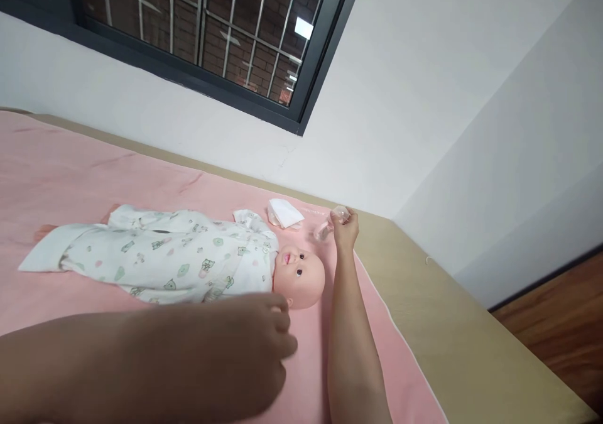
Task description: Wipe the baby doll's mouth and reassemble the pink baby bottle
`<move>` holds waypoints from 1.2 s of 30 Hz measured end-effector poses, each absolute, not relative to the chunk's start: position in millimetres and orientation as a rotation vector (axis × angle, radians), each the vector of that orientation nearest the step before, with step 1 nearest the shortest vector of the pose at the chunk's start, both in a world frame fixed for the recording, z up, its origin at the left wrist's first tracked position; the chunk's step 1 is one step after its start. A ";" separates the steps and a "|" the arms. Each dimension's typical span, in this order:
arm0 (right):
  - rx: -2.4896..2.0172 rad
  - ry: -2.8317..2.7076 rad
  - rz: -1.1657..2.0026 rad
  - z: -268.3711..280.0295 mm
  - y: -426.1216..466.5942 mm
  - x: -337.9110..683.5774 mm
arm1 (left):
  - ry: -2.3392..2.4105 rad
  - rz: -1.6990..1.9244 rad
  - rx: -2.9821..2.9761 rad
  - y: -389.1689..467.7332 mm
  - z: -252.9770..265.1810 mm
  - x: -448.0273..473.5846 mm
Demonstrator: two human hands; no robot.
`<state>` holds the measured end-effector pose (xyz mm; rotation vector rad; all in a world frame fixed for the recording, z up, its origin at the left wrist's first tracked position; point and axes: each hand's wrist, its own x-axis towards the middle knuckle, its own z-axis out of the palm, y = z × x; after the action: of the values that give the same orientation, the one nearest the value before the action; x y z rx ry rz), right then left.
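Observation:
A baby doll (301, 279) lies on its back, its head to the right, dressed in a white suit (179, 254) with a small animal print. In the foreground is my left hand (254, 355), back side up, near the doll's head and shoulder. Its fingers curl inward, and whatever they may hold is hidden. Past the doll's head, my right hand (346, 226) grips a clear plastic object (340, 213) with a rounded end. The lower part of that object is blurred, so its kind is unclear.
A white folded tissue or pad on a small pack (284, 213) lies by the doll's shoulder. Pink cloth (61, 166) covers much of the wooden surface (424, 311). Behind are a white wall (377, 129) and a dark-framed barred window (301, 110).

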<state>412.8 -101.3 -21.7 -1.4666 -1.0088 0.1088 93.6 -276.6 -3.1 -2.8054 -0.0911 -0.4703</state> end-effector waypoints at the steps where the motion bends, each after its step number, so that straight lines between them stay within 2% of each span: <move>1: -1.402 -1.017 0.116 -16.8 -101.2 410.6 | -0.039 -0.448 -2.841 -267.4 14.2 89.1; 4: -1.211 -1.046 0.160 2.1 -103.9 400.3 | -0.141 -0.457 -2.938 -238.3 55.9 77.7; 8: -1.019 -1.166 0.247 33.8 -119.9 377.7 | -0.421 -0.637 -3.064 -201.5 75.0 70.4; 14: -0.857 -1.407 0.425 65.6 -157.9 329.0 | -0.907 -1.458 -3.038 -156.9 63.8 67.0; 17: -0.799 -1.546 0.534 69.8 -173.8 303.4 | -1.004 -1.643 -3.077 -147.6 58.5 65.5; 25: -0.805 -1.697 0.568 67.4 -193.9 260.0 | -1.027 -1.550 -3.321 -154.5 59.4 70.8; 30: -0.816 -1.693 0.581 63.8 -194.7 251.1 | -1.067 -1.616 -3.394 -152.5 55.7 76.5; 36: -0.880 -1.639 0.600 66.3 -194.7 254.6 | -1.341 -1.368 -3.082 -155.5 57.4 78.0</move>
<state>254.6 -194.7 66.3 -0.8804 -1.6389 0.6002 78.0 -155.5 57.4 -3.0822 -1.3409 -1.3681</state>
